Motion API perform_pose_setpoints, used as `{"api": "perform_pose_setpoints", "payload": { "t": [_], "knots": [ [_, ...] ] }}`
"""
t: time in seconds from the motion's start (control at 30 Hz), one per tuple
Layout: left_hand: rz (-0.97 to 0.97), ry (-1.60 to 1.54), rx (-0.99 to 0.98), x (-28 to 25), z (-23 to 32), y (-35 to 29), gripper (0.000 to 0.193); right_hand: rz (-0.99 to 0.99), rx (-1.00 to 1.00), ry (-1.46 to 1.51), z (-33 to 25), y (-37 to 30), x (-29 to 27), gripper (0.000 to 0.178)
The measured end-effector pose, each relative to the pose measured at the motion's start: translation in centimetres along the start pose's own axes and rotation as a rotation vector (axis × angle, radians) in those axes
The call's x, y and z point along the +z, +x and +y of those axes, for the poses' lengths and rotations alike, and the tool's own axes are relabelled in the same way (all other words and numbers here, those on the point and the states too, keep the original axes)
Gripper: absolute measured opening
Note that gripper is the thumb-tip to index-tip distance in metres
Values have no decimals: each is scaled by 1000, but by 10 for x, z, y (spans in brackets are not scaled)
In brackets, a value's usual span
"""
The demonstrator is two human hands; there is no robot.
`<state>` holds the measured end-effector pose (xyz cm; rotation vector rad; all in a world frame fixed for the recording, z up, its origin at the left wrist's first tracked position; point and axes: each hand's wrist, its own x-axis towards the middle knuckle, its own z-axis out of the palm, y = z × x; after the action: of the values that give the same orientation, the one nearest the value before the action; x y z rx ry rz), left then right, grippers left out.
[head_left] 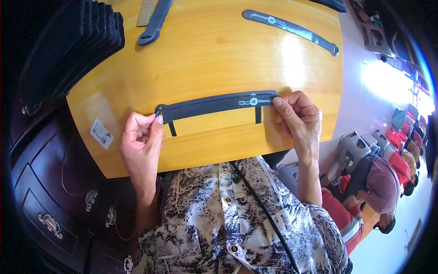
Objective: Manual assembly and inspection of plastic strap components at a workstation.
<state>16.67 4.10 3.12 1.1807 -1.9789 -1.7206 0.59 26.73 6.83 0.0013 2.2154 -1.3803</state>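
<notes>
A long dark grey storage strap (205, 106) with white print lies across the near part of the table, nearly level. My left hand (142, 137) pinches its left end, where a small metal ring partly shows. At the other end, my right hand (297, 116) holds the strap's rounded tip between thumb and fingers. A second dark edge runs along its upper side, so it looks doubled or laid over another strap; I cannot tell which. Below it, two short black strips (258, 115) stand out against the wood.
Another printed strap (292, 32) lies at the far right of the yellow wooden table (219, 59). A dark strap (155, 23) rests at the far left, beside a stack of black straps (98, 41). A white label (101, 134) sits near the left edge. People (383, 182) sit at right.
</notes>
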Motion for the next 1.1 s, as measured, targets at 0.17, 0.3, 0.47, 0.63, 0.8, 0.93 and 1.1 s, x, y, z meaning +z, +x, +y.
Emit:
{"api": "perform_pose_setpoints", "payload": {
  "t": [0.17,0.3,0.47,0.63,0.8,0.93,1.1],
  "knots": [
    [-8,6,7,0,-2,2,12,2,6,9,1,1,3,18],
    [-4,21,5,-2,4,0,13,7,-14,31,-1,-1,4,17],
    [-50,49,-6,-7,1,2,13,28,-36,4,1,0,7,17],
    [-54,64,-32,-7,4,1,13,23,-37,-11,0,0,9,18],
    [-36,32,-34,-3,6,2,14,28,-35,-39,-3,-1,9,17],
    [-44,40,-25,-4,5,2,13,15,-45,-110,-4,0,11,16],
    [-37,30,-52,-9,5,2,14,-40,-10,-32,-14,5,12,16]
  ]
}}
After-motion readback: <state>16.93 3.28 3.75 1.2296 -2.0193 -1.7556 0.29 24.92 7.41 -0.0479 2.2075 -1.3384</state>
